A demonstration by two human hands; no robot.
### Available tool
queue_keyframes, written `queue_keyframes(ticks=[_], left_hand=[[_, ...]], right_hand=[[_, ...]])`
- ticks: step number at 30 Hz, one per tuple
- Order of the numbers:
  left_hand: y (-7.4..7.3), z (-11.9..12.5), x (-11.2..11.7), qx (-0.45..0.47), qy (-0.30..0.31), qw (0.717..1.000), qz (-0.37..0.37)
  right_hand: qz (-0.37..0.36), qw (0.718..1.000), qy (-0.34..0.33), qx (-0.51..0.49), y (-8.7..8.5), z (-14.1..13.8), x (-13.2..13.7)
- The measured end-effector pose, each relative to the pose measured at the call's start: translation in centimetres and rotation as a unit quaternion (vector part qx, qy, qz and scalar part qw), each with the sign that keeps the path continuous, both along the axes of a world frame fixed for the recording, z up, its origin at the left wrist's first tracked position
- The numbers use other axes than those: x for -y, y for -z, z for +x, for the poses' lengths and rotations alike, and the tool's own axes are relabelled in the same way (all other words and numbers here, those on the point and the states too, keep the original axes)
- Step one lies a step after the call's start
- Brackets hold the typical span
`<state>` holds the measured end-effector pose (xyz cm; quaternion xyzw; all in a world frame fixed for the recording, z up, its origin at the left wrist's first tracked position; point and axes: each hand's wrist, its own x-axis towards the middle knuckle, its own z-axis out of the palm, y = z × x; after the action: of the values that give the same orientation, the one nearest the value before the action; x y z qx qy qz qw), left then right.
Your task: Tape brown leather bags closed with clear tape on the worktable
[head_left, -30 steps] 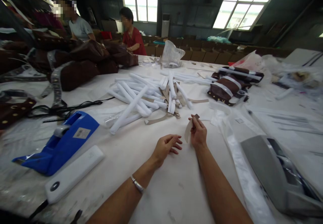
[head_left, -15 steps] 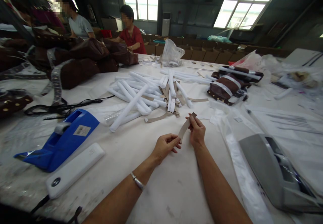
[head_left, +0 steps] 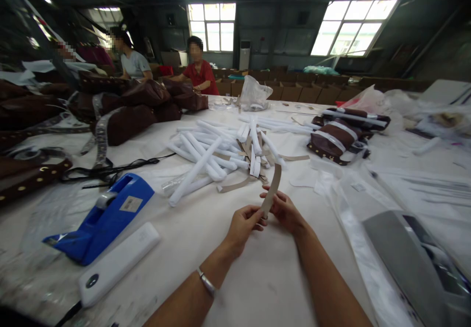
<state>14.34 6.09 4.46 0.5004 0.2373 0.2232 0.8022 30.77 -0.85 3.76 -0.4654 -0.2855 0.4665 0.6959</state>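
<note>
A narrow, slightly curved grey-brown cardboard strip (head_left: pixel 274 183) stands tilted upward over the white table. My left hand (head_left: pixel 243 226) pinches its lower end between thumb and fingers. Around the middle of the strip my right hand (head_left: pixel 289 213) is closed, partly behind it, with fingertips showing on its left side. Just beyond my hands lies a pile of white padded rolls (head_left: pixel 200 162), and more cardboard strips (head_left: pixel 235 185) are mixed in at its right side.
To the left are a blue tape dispenser (head_left: pixel 121 209), a white rectangular device (head_left: pixel 119 263) and brown bags (head_left: pixel 127 123). A grey tape dispenser (head_left: pixel 401 258) sits at right, wrapped brown goods (head_left: pixel 334 138) behind it. Two people (head_left: pixel 202 76) work across the table.
My right hand has slid down from the strip's upper end toward my left hand, so the upper part now sticks up free. The view has tilted up slightly.
</note>
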Motion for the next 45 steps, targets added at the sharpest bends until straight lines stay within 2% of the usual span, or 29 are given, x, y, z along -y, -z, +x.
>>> queue_keyframes(ticks=[13, 20, 24, 30, 36, 38, 42, 45], left_hand=[[0.2, 0.3, 0.3, -0.005, -0.015, 1.000, -0.011], [0.7, 0.7, 0.6, 0.000, -0.022, 1.000, -0.015], [1.1, 1.0, 0.6, 0.005, -0.024, 1.000, -0.014], [0.9, 0.9, 0.7, -0.003, -0.025, 0.999, -0.030], [1.0, 0.9, 0.5, 0.013, -0.044, 0.998, -0.051], [1.0, 0.8, 0.5, 0.016, -0.037, 0.998, -0.053], [0.8, 0.6, 0.5, 0.012, -0.017, 0.999, -0.038], [0.7, 0.5, 0.3, 0.014, -0.028, 0.998, -0.048]], right_hand=[[-0.038, 0.999, 0.016, 0.015, 0.6, -0.1, -0.1], [-0.054, 0.996, 0.071, -0.003, -0.6, -0.2, -0.2], [-0.057, 0.995, 0.080, -0.011, -0.5, 0.0, -0.4], [-0.056, 0.997, 0.046, 0.013, 0.4, 0.3, -0.5], [-0.070, 0.994, -0.048, 0.075, 0.9, 0.0, -0.3], [-0.078, 0.992, -0.056, 0.083, 1.1, 0.0, -0.3], [-0.056, 0.996, -0.006, 0.069, 1.2, 0.0, -0.4], [-0.035, 0.998, 0.022, 0.047, 0.7, -0.1, -0.5]])
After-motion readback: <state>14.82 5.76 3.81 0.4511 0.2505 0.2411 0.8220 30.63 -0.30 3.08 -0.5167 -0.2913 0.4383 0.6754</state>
